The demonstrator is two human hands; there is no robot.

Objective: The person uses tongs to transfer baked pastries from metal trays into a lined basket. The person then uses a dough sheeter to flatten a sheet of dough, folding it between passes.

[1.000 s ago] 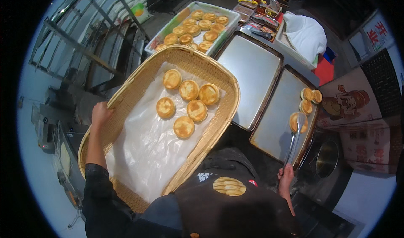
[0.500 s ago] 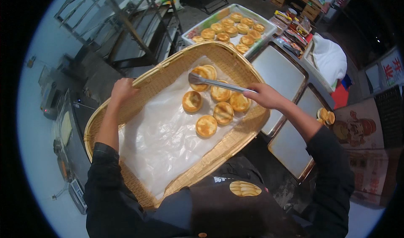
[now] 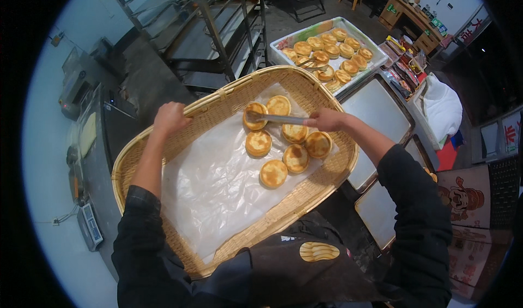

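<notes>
A big oval woven bamboo basket [image 3: 305, 202], lined with crinkled clear plastic sheet [image 3: 210, 183], is tilted in front of my body. My left hand [image 3: 172, 118] is closed over its far-left rim. Several round golden-brown flatbreads [image 3: 273, 173] lie bunched on the plastic in the basket's right half. From the right side, my right hand [image 3: 328, 120] is closed on the handle end of metal tongs [image 3: 280, 119]. The tongs' tip rests over the leftmost bread [image 3: 254, 112], and I cannot tell whether it touches.
Beyond the basket stands a white tray [image 3: 376, 49] of similar breads, with a second pair of tongs [image 3: 311, 67] on them. Flat metal baking trays [image 3: 376, 112] lie to the right. A metal rack [image 3: 212, 41] stands far left; a dark counter [image 3: 103, 166] runs along the left wall.
The view has turned, so the surroundings sit further right. More of the white tray shows past the basket's rim, including tongs unseen before. Both hands keep their grips.
</notes>
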